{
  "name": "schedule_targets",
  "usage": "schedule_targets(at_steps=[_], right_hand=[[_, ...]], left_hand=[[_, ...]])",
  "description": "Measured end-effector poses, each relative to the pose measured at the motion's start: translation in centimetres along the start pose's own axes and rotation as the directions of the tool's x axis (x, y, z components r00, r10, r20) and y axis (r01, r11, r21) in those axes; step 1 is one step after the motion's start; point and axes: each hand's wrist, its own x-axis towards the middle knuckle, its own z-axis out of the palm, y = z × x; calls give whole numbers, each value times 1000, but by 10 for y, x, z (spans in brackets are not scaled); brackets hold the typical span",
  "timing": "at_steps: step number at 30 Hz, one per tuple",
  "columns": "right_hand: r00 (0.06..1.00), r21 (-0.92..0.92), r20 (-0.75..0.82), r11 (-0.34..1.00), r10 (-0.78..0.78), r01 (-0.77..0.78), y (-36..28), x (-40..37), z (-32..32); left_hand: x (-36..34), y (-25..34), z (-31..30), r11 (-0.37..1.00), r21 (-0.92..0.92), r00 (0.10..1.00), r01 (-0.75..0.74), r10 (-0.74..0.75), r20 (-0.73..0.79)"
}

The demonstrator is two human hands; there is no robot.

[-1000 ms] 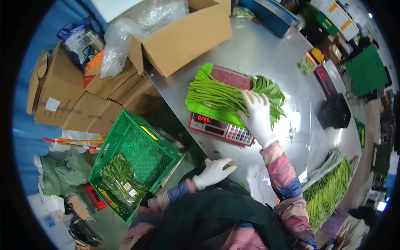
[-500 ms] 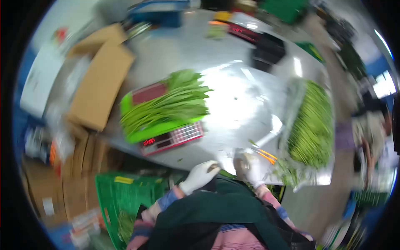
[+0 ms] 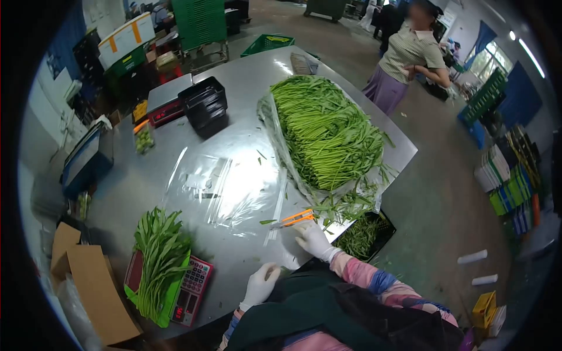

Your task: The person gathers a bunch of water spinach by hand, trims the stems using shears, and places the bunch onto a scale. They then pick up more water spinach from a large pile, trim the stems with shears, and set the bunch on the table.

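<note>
My left hand (image 3: 261, 285), in a white glove, is closed at the table's near edge, fingers curled; what it holds, if anything, is hidden. My right hand (image 3: 315, 240), also gloved, reaches forward with fingers extended just beside the orange handles of the scissors (image 3: 297, 218). The scissors lie on the metal table, blades pointing left. Beyond them a large heap of long-stemmed leafy greens (image 3: 325, 131) rests in a clear plastic bag (image 3: 272, 126). To the left, a bunch of greens (image 3: 158, 257) lies on the bright green tray of a red scale (image 3: 193, 292).
Flat clear plastic bags (image 3: 225, 196) lie mid-table. Farther back are black trays (image 3: 204, 105), a second scale (image 3: 167, 102) and a small pack of green produce (image 3: 143, 139). A cardboard box (image 3: 96, 292) stands at left, a crate of trimmings (image 3: 363, 237) below right. A person (image 3: 410, 55) stands beyond the table.
My view has swung right, so the scale appears farther left and the heap nearer the middle. My right hand has moved up to the scissors handles.
</note>
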Motion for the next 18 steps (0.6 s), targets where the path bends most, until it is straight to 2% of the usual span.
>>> schedule_targets(at_steps=[4, 5, 7, 10, 13, 16, 17, 18], right_hand=[[980, -44, -200, 999, -11, 2, 54, 9, -26], [977, -22, -200, 997, 71, -77, 49, 15, -53], [945, -129, -326, 991, -21, -22, 74, 25, -75], [914, -219, -399, 975, -71, -20, 101, 44, -102], [894, -294, -407, 953, -189, 68, 114, 75, -119], [927, -354, -268, 921, -264, 160, 112, 102, -138], [954, -426, -175, 892, -244, 150, 120, 109, -138], [961, -474, -154, 870, -232, 134, 122, 114, -141]], left_hand=[[16, 2, 9, 1000, 9, 1000, -1, 1, 23], [19, 3, 11, 1000, 3, 1000, 1, -1, 25], [23, 12, 12, 999, 35, 1000, 14, -15, 21], [30, 14, 15, 1000, 2, 1000, 26, -26, 6], [41, 13, 19, 1000, 10, 1000, 10, -10, -14], [49, 21, 23, 999, 41, 1000, 15, -14, -27], [52, 24, 25, 999, 49, 999, 23, -21, -32], [54, 26, 26, 998, 64, 999, 21, -19, -29]])
